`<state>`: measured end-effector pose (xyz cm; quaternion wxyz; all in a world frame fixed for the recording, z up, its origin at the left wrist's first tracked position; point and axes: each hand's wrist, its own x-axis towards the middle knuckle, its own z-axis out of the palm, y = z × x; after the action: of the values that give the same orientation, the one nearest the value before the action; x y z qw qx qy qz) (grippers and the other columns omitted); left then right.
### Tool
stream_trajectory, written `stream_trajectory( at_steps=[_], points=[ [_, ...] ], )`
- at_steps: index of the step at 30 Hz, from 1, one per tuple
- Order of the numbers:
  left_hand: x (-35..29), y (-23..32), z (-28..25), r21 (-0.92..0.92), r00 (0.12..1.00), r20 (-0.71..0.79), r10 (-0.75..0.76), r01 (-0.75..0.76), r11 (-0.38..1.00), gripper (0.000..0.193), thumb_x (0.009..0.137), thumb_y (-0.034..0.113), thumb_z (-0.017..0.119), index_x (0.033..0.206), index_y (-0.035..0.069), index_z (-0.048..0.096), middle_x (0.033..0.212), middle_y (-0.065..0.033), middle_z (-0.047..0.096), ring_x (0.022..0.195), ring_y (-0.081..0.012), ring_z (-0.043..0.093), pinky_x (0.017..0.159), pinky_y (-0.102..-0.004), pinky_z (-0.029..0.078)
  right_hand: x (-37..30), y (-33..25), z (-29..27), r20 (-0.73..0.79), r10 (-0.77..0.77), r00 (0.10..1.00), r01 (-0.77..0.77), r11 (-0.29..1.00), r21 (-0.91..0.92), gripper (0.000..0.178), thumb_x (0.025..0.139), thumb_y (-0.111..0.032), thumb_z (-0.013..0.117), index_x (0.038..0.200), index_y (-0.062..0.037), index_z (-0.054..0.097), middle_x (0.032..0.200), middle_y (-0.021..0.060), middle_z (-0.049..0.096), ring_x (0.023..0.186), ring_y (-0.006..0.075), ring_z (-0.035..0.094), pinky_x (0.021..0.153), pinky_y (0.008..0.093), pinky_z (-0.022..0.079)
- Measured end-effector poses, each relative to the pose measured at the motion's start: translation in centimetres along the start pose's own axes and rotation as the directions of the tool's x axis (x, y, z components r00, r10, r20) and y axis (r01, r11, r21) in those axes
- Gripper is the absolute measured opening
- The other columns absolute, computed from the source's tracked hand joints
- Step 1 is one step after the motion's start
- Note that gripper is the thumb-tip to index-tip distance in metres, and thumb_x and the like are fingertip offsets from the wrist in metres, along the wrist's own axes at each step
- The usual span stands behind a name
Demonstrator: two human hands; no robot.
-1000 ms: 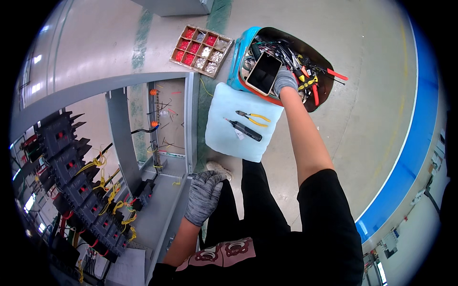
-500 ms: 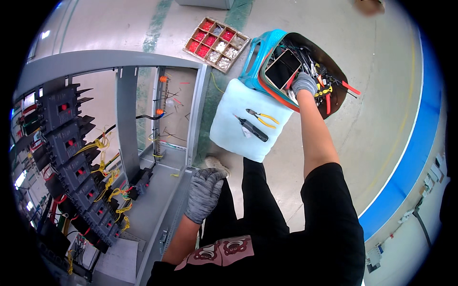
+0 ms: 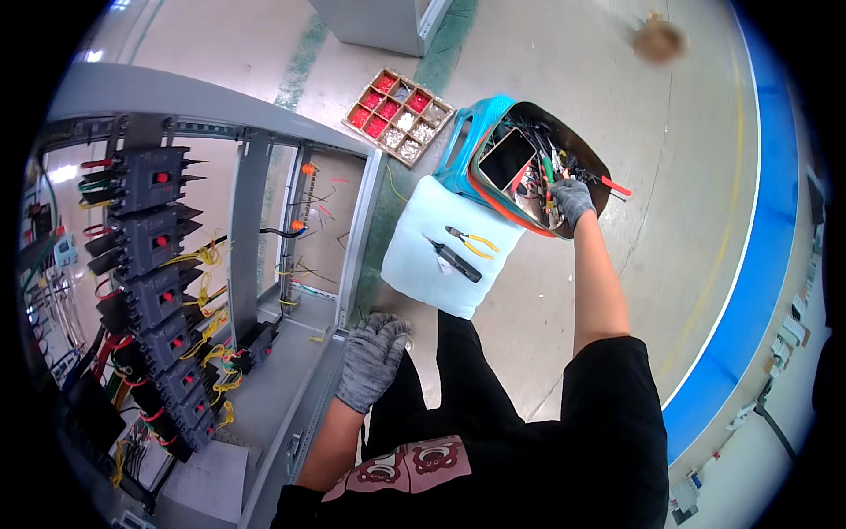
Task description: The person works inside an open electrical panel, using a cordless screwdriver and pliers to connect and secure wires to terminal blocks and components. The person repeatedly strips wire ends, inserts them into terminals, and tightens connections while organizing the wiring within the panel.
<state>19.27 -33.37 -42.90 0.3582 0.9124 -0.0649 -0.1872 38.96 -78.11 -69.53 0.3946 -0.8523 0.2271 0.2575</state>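
my left hand [image 3: 372, 360], fingers a bit bent, is beside the gray cabinet edge [image 3: 361, 238]; its grip is hidden. my right hand [image 3: 573, 201] curls among tools [image 3: 547, 167] inside the open-topped bin [image 3: 573, 137], hold unclear. gray floor [image 3: 670, 220] meets a blue strip [image 3: 768, 247].

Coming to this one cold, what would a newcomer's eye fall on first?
Probably the pale blue cushion near the middle, bearing yellow-handled pliers and a black tool. Beyond it, the gloved right hand is in an open container of tools, near a phone. At left, dark breakers line a grey metal frame.
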Motion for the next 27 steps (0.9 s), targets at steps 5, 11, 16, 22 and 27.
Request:
stream_trajectory(
  at_steps=[5,11,16,22,27],
  points=[
    [-0.4,2.4,-2.9,-0.057,0.998,-0.045,0.046,-0.049,0.997,0.022,0.089,0.021,0.057,0.105,0.007,0.064,0.103,-0.0156,0.062,0.097,-0.0344,0.058,0.089,-0.0428,0.045,-12.0,-11.8,-1.8,0.110,-0.077,0.991,-0.038,0.624,0.780,0.008,0.091,-0.009,0.056,0.098,-0.0052,0.056,0.071,0.0051,0.061,0.050,0.0098,0.055,0.041,0.0212,0.042],
    [-0.4,9.5,-10.3,-0.410,0.975,-0.222,-0.024,-0.071,0.909,0.033,0.091,0.022,0.056,0.119,0.005,0.058,0.110,-0.0158,0.060,0.098,-0.0306,0.060,0.087,-0.0378,0.048,-29.7,-28.0,-0.6,0.302,-0.574,0.761,-0.052,0.410,0.911,0.019,0.088,-0.012,0.062,0.103,-0.0020,0.055,0.079,0.0119,0.065,0.064,0.0158,0.063,0.056,0.0242,0.050],
    [-5.1,9.8,-14.3,0.084,0.808,-0.538,0.241,-0.233,0.969,0.034,0.093,0.023,0.052,0.121,0.004,0.057,0.113,-0.0183,0.061,0.098,-0.0315,0.060,0.091,-0.0409,0.045,-42.0,-36.6,1.0,0.437,-0.699,0.566,-0.001,0.530,0.848,0.031,0.084,-0.015,0.069,0.106,0.0005,0.054,0.086,0.0069,0.061,0.074,0.0134,0.060,0.066,0.0250,0.049],
    [-14.1,11.3,-22.4,0.363,0.808,-0.562,0.180,0.046,0.931,0.026,0.090,0.028,0.050,0.107,0.011,0.063,0.103,-0.0097,0.061,0.097,-0.0272,0.060,0.084,-0.0400,0.046,-47.5,-40.5,1.2,0.335,-0.848,0.411,0.382,0.494,0.781,0.035,0.081,-0.025,0.074,0.102,-0.0033,0.057,0.084,0.0069,0.062,0.070,0.0137,0.060,0.062,0.0254,0.050],
    [-21.7,11.3,-25.1,0.403,0.671,-0.733,0.110,0.299,0.865,0.025,0.092,0.030,0.052,0.104,0.012,0.064,0.098,-0.0090,0.062,0.086,-0.0273,0.060,0.080,-0.0402,0.047,-52.9,-45.1,4.2,0.257,-0.955,0.145,0.722,0.280,0.633,0.018,0.090,-0.014,0.064,0.104,-0.0033,0.059,0.082,0.0044,0.061,0.068,0.0117,0.058,0.063,0.0261,0.050]
  ],
)
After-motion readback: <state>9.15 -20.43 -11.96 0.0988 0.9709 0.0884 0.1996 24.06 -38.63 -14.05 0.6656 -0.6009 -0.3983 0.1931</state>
